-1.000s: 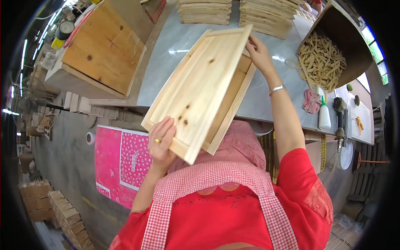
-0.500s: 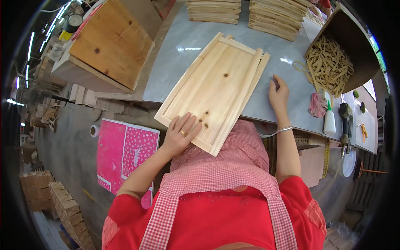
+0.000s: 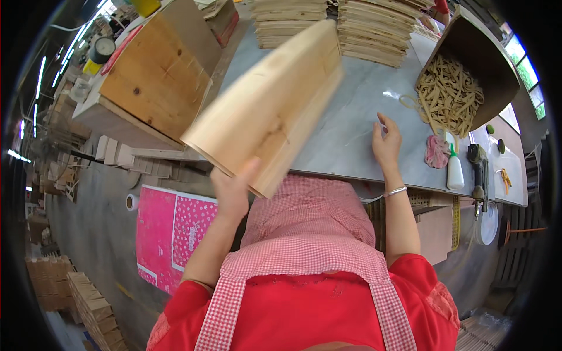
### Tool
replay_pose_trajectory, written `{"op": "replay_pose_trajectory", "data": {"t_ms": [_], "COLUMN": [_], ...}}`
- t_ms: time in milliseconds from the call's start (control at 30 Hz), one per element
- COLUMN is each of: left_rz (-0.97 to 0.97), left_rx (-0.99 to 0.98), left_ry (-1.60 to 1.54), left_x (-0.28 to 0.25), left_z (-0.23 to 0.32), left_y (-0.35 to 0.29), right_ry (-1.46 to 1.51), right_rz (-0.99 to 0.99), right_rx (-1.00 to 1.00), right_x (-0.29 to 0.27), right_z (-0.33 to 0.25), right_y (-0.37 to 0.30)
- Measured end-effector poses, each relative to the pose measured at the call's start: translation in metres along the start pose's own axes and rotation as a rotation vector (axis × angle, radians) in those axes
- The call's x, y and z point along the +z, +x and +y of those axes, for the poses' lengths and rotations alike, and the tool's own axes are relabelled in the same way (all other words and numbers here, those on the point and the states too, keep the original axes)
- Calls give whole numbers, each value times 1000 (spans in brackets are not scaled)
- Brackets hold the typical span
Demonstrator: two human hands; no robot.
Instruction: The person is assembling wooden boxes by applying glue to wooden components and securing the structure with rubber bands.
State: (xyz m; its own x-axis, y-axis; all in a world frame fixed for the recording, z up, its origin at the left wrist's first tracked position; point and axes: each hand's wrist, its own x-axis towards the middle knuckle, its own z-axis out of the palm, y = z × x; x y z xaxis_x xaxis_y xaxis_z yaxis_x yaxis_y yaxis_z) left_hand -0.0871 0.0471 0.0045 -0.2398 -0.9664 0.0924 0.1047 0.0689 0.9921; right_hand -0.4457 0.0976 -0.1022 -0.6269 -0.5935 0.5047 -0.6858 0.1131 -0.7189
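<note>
In the head view, the left hand grips the near end of a wooden panel, blurred and tilted above the grey table — its far end is in front of two stacks of wooden pieces. The right hand is open, fingers loosely curled, by the table's front edge, well apart from the panel. To its right are a pink cloth, a white bottle and — farther back — tan bands spilling from a box.

Two panel stacks on tabletop, one green-tipped bottle, one strip-filled carton.
</note>
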Motion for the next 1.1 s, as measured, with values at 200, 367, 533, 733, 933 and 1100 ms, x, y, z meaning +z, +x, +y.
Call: {"op": "replay_pose_trajectory", "data": {"t_ms": [200, 367, 533, 733, 933, 1100], "left_rz": [29, 58, -149, -313, -105, 107], "left_rx": [-625, -703, -873, -837, -802, -679], "left_ry": [-772, -711, -185, 393, 156, 37], "left_x": [-4, 5, -19, -33, -20, -27], "left_z": [-55, -87, -43, -29, -58, -48], "left_y": [34, 46, 71, 51, 30, 24], "right_ry": [56, -74, -160, -410, -382, -298], "right_rz": [36, 58, -21, -261, -346, -213], "right_rx": [54, -76, -201, -146, -90, -125], "right_x": [0, 1, 30, 82, 104, 117], "right_z": [0, 20, 17, 29, -18, -36], "right_y": [26, 56, 111, 153, 145, 119]}}
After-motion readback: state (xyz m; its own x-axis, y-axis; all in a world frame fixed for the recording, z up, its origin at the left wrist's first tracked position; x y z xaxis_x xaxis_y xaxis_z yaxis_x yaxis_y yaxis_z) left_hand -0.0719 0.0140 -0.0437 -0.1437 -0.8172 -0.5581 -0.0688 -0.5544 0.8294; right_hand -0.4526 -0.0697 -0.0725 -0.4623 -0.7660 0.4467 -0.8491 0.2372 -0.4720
